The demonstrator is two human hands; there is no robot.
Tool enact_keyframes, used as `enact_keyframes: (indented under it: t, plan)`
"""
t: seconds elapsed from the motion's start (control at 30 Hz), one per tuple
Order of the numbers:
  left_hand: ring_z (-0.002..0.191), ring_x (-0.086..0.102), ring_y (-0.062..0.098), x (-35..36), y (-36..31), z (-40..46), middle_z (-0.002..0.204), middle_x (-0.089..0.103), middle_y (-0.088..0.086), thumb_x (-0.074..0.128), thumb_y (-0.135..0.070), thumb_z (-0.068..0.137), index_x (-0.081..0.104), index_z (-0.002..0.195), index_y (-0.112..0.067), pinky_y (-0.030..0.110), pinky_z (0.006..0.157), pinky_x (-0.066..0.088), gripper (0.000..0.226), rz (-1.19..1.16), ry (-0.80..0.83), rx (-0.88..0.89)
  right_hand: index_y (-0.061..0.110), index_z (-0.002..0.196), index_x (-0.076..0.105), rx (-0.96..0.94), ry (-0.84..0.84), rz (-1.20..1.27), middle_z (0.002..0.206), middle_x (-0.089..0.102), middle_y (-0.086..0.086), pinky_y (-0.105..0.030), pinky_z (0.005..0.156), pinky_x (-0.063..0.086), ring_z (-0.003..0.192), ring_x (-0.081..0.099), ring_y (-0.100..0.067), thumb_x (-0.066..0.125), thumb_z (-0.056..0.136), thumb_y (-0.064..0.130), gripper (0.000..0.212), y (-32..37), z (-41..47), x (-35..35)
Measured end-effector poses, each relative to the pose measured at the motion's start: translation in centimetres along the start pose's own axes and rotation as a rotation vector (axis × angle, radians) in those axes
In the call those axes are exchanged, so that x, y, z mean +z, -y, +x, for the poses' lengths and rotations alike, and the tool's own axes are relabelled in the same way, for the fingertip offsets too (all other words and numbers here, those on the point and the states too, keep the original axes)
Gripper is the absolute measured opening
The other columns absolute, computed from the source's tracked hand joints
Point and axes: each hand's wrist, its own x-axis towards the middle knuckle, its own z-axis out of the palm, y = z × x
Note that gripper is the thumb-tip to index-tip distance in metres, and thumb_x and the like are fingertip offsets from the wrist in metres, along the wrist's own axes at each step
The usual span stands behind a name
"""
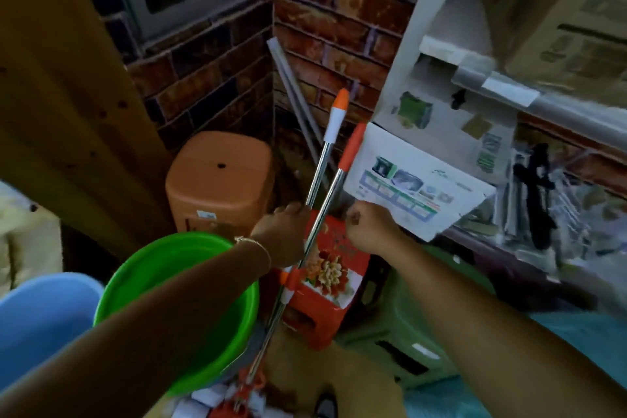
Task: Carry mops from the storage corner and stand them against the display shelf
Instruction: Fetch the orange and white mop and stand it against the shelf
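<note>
No legible text: print on the white illustrated cardboard box (417,187) & orange plastic stool's sticker (206,214) too blurred.

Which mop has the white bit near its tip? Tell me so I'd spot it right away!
Start at the brick corner, then drop to the two shiny mop poles crossing in front of it. The left mop, above the left hand, has a white sleeve under a small orange cap. Its neighbour, the right mop, has an all-orange grip.

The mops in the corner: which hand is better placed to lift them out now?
Probably the left hand. It grips the steel poles of the mops where they cross. The right hand is curled just beside the poles, and whether it holds one is unclear.
</note>
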Motion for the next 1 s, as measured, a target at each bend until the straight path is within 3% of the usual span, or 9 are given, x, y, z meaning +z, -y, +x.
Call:
enact_keyframes:
  t: [0.17,0.23,0.3,0.33,0.47,0.6,0.73,0.87,1.0]
  plan:
    - [0.14,0.034,0.03,2.1,-1.4,4.2,0.158,0.026,0.007,0.034,-0.034,0.069,0.029,0.148,-0.013,0.046,0.107,0.04,0.082,-0.035,0.037,-0.065,0.009,0.084,0.058,0.011,0.044,0.164,0.085,0.061,-0.011,-0.033,0.066,0.046,0.084,0.062,-0.03,0.054,0.093,0.028,0.021,-2.7,8.1,-0.4]
    - [0.142,0.033,0.029,2.5,-1.7,5.5,0.159,0.024,0.006,0.039,-0.034,0.073,0.03,0.148,-0.014,0.047,0.108,0.039,0.077,-0.042,0.024,-0.103,0.013,0.081,0.05,0.042,0.075,0.214,0.08,0.053,-0.008,-0.029,0.056,0.038,0.074,0.055,-0.027,0.053,0.095,0.03,0.022,-2.8,10.4,-0.4]
    - [0.142,0.032,0.028,2.5,-1.9,6.5,0.16,0.023,0.006,0.048,-0.025,0.08,0.029,0.148,-0.014,0.047,0.108,0.04,0.071,-0.069,-0.013,-0.129,0.018,0.081,0.048,0.083,0.098,0.319,0.08,0.052,-0.006,-0.029,0.06,0.041,0.07,0.054,-0.025,0.053,0.095,0.033,0.021,-2.7,12.5,-0.1]
    - [0.143,0.031,0.027,2.4,-2.0,6.8,0.16,0.021,0.006,0.049,-0.022,0.082,0.027,0.149,-0.013,0.047,0.108,0.04,0.071,-0.069,-0.022,-0.136,0.018,0.09,0.053,0.1,0.103,0.367,0.084,0.055,-0.008,-0.032,0.063,0.044,0.073,0.056,-0.026,0.054,0.094,0.035,0.017,-2.6,13.3,0.0]
    - [0.144,0.028,0.029,2.8,-1.9,7.5,0.161,0.018,0.009,0.052,-0.018,0.083,0.023,0.151,-0.009,0.046,0.11,0.038,0.075,-0.061,0.013,-0.161,0.013,0.134,0.051,0.137,-0.002,0.554,0.103,0.063,-0.007,-0.024,0.057,0.04,0.077,0.06,-0.019,0.06,0.091,0.032,0.047,-2.0,15.8,0.7]
    - [0.14,0.033,0.03,3.6,-1.7,6.9,0.157,0.026,0.009,0.055,-0.014,0.089,0.029,0.15,-0.011,0.048,0.108,0.04,0.067,-0.125,-0.009,-0.239,0.011,0.124,0.058,0.195,-0.103,0.718,0.096,0.064,-0.005,-0.024,0.049,0.036,0.064,0.054,-0.01,0.064,0.093,0.033,0.038,-1.3,16.9,0.6]
    - [0.145,0.026,0.03,4.2,-1.3,5.7,0.163,0.013,0.008,0.048,-0.02,0.093,0.019,0.154,-0.01,0.043,0.113,0.034,0.068,-0.102,0.051,-0.231,0.016,0.123,0.059,0.172,-0.119,0.76,0.105,0.066,-0.005,-0.026,0.057,0.041,0.074,0.059,-0.014,0.062,0.094,0.042,0.039,-1.5,16.1,0.9]
    - [0.128,0.049,0.033,3.9,-1.1,4.2,0.145,0.046,0.013,0.051,-0.023,0.093,0.048,0.136,-0.006,0.036,0.104,0.042,0.046,-0.307,0.006,-0.333,0.019,0.128,0.059,0.067,-0.159,0.712,0.11,0.066,-0.004,-0.034,0.077,0.05,0.098,0.064,-0.023,0.06,0.096,0.044,0.042,-1.2,13.0,1.3]
    - [0.121,0.054,0.032,4.1,-1.5,2.2,0.132,0.058,0.015,0.052,-0.023,0.096,0.056,0.128,-0.005,0.029,0.094,0.042,0.037,-0.421,-0.002,-0.352,0.019,0.121,0.061,0.006,-0.169,0.683,0.094,0.063,0.006,-0.028,0.072,0.043,0.092,0.062,-0.018,0.061,0.095,0.044,0.036,-0.4,8.1,1.4]
